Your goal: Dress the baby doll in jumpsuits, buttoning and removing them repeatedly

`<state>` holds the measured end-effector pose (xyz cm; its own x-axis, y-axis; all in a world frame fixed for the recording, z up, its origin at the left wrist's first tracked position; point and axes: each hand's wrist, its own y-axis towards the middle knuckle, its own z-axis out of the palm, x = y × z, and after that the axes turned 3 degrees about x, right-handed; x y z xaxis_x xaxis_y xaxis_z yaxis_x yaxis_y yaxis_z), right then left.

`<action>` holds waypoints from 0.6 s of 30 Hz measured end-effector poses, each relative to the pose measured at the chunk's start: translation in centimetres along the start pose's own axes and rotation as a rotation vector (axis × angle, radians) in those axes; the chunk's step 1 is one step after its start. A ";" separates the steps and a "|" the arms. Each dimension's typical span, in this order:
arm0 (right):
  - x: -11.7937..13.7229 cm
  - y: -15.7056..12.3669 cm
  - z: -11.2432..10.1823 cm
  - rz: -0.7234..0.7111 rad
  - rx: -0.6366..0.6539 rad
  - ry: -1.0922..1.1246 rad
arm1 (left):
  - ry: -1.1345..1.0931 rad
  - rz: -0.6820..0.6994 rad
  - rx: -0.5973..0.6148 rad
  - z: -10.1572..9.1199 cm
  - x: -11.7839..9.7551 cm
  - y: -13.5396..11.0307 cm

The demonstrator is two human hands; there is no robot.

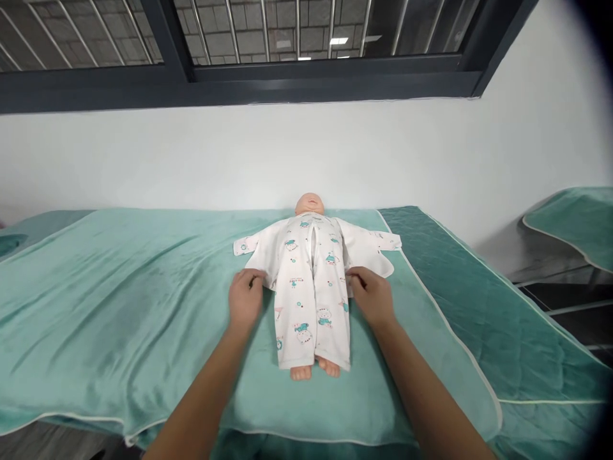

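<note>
A baby doll lies on its back, head toward the wall, its bare feet toward me. It wears a white printed baby top with the sleeves stretched out sideways. White printed trousers lie along its front, reaching up over the chest, with the top spreading out from beneath them. My left hand is closed in a pinch on the top's lower edge at the left. On the opposite side, my right hand pinches the top's edge close to the trousers. The fingertips are partly hidden.
A light green blanket with loose folds covers the bed beneath the doll. Darker green quilted bedding shows at the right. Behind stand a white wall and a dark-framed barred window. Another green-covered surface is at far right.
</note>
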<state>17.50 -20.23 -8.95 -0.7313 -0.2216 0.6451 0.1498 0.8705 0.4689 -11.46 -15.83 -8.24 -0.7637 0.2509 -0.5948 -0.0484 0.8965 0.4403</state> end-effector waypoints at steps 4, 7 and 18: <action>-2.9 0.6 -1.6 0.292 -0.262 -0.187 | 0.213 -0.182 -0.068 0.4 0.6 1.7; -4.9 1.3 -3.1 0.438 -0.195 -0.454 | 0.363 -0.307 -0.070 0.6 1.1 3.2; -5.3 4.3 -3.8 0.560 -0.040 -0.296 | 0.327 -0.344 -0.117 1.1 2.2 5.0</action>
<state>24.57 -17.03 -8.07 -0.6872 0.3981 0.6077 0.5832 0.8011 0.1347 -12.67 -10.39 -8.05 -0.8520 -0.1974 -0.4849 -0.3913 0.8554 0.3393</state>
